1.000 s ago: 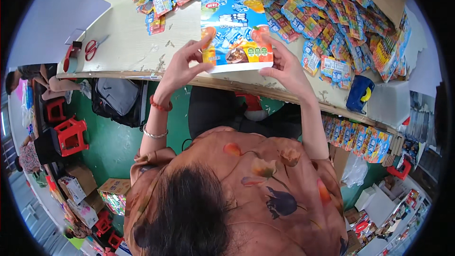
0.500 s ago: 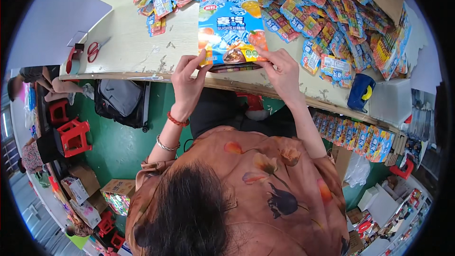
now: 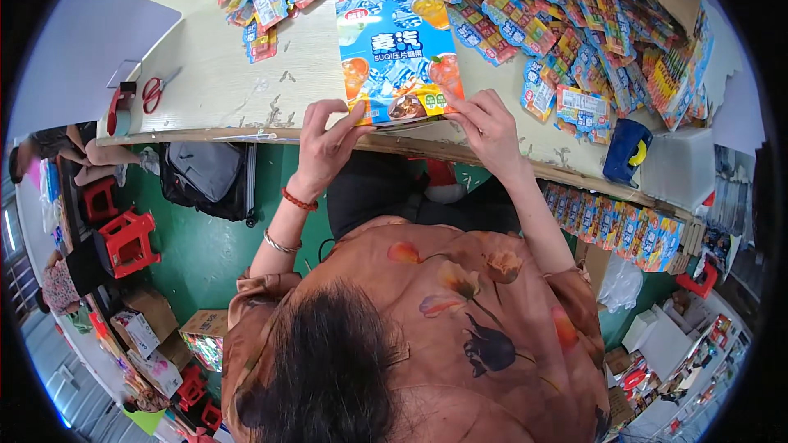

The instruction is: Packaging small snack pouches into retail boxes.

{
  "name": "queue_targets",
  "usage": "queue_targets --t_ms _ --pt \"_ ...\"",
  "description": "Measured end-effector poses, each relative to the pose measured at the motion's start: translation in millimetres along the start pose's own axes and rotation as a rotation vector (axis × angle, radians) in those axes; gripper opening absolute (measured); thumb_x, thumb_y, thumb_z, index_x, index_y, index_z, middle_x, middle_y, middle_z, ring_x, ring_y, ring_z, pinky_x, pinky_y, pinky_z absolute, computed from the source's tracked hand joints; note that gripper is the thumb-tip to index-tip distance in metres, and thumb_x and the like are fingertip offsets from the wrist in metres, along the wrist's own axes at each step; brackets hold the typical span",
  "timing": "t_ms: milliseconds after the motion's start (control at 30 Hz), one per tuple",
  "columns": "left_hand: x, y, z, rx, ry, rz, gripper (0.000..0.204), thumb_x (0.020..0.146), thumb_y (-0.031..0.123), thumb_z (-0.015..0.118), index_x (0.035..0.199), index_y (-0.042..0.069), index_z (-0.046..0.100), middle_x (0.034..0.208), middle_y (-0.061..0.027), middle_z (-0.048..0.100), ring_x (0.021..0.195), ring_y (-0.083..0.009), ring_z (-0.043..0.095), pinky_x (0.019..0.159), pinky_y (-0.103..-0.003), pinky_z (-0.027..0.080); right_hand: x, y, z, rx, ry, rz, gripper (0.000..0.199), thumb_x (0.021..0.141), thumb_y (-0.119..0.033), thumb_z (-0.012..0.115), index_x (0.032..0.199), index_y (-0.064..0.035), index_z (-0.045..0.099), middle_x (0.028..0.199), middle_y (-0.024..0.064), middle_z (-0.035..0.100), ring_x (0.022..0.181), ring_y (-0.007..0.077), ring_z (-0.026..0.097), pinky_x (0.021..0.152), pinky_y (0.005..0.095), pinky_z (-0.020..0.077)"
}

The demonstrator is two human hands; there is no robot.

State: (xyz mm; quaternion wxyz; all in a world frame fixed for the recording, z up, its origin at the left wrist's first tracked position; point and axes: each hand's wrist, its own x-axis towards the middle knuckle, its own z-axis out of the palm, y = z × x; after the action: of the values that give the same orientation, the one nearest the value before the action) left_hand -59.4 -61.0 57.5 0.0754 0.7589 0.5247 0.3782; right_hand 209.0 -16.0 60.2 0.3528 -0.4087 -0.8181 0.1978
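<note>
A rectangular, glossy blue-and-orange packet [image 3: 400, 53] extended outward from the fingers over the pale tabletop's [image 3: 226, 74] near edge, its slightly longer axis pointing away; left hand [image 3: 326, 148] and right hand [image 3: 491, 130], equally near, pinched its closest corners.

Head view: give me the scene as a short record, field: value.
left hand: pinching box's lower left corner
right hand: pinching box's lower right corner
box: blue, printed face up
surface: pale table
far side: heap of colourful packets, mostly right of box
table left: red-handled scissors
table right: blue tape dispenser
</note>
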Motion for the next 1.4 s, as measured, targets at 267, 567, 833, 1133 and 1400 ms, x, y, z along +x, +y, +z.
queue_targets --t_ms 267,567,833,1133,1400 --pt "-1 -25 6 -0.230 -0.125 0.109 0.042 0.068 0.007 0.078 0.109 0.010 0.067 0.128 -0.0105 0.057 0.123 -0.0303 0.052 0.096 -0.039 0.045 -3 5 4 0.142 0.007 0.050 0.032 0.076 -0.010 0.072 0.108 -0.0082 0.068 0.073 0.0046 0.051 0.072 0.0214 0.051 0.064 0.0343 0.0438" --pt "-7 -29 15 0.031 -0.169 0.274 0.053 0.078 0.020 0.074 0.128 0.019 0.056 0.134 -0.0013 0.055 0.130 -0.0229 0.045 0.102 -0.038 0.037 -16 1 18 -0.231 -0.104 -0.151 0.058 0.073 -0.020 0.074 0.128 -0.0181 0.056 0.139 0.0030 0.043 0.131 0.0281 0.039 0.103 0.0455 0.0370" --pt "4 -30 28 -0.019 -0.157 0.374 0.047 0.078 0.012 0.073 0.122 0.011 0.057 0.128 -0.0072 0.057 0.124 -0.0260 0.051 0.106 -0.042 0.034 -27 16 55 -0.209 0.198 -0.187 0.039 0.075 -0.002 0.062 0.111 -0.0188 0.066 0.124 -0.0014 0.058 0.124 0.0243 0.049 0.106 0.0478 0.0323" --pt "12 -12 36 0.060 -0.143 0.339 0.036 0.080 0.007 0.069 0.115 0.010 0.066 0.126 -0.0038 0.060 0.122 -0.0255 0.052 0.101 -0.038 0.040 -70 38 -58 -0.145 0.854 0.501 0.015 0.086 -0.010 0.061 0.099 -0.0013 0.061 0.099 0.0113 0.060 0.095 0.0262 0.055 0.088 0.0379 0.0426" --pt "12 -8 44 0.066 -0.115 0.327 0.034 0.080 0.007 0.069 0.114 0.010 0.067 0.123 -0.0055 0.061 0.121 -0.0264 0.053 0.103 -0.039 0.039 -205 141 -238 -0.035 0.633 1.114 0.032 0.087 -0.028 0.065 0.091 0.0034 0.071 0.083 0.0074 0.069 0.084 0.0120 0.058 0.079 0.0262 0.0414"
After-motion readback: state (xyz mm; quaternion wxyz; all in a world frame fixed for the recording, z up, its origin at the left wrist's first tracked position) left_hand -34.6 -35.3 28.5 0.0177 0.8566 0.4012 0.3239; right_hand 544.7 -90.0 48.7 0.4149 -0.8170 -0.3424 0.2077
